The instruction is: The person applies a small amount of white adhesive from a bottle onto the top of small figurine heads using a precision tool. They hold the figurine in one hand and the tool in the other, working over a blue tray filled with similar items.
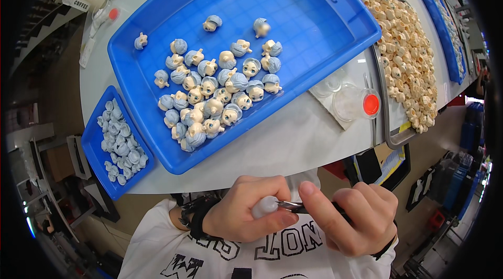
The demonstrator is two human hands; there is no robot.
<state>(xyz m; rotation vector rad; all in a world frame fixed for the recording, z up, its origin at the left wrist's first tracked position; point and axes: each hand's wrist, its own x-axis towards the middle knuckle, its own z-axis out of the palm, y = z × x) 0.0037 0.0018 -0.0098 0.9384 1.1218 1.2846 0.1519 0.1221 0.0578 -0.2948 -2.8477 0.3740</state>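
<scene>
Two hands meet: the left hand [246, 208] pinches a small pale-blue rounded piece [265, 206]; the right hand [355, 216] clamps dark slim tweezers [296, 206], apparently, lying level, tip pointing left, touching it.

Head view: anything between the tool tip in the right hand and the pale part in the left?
Nothing visible. The left hand pinches the pale part, and the dark tool in the right hand already meets its side; fingers flank it but don't cross the contact.
</scene>
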